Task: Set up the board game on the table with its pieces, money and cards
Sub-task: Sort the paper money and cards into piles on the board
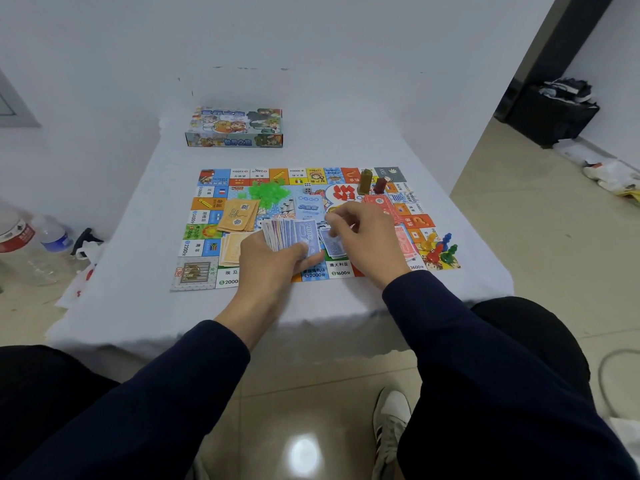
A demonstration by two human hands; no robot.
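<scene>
White table [145, 237], money fan [292, 233] pointing up-right

The game board [313, 223] carries most of the legible print. Along its near edge the squares read "2000" beside "埃及", then "2000分", "1600分" under "澳大利亚", and "3600分" toward the right corner. On the left edge a square shows "2200分" and "南非", another above it "2400分". The front banknote [306, 235] of the fan held in the left hand [273, 263] is printed "2000". The box [235, 128] at the far side of the desk seems to read "世界之旅", though the lettering is small and blurred
</scene>
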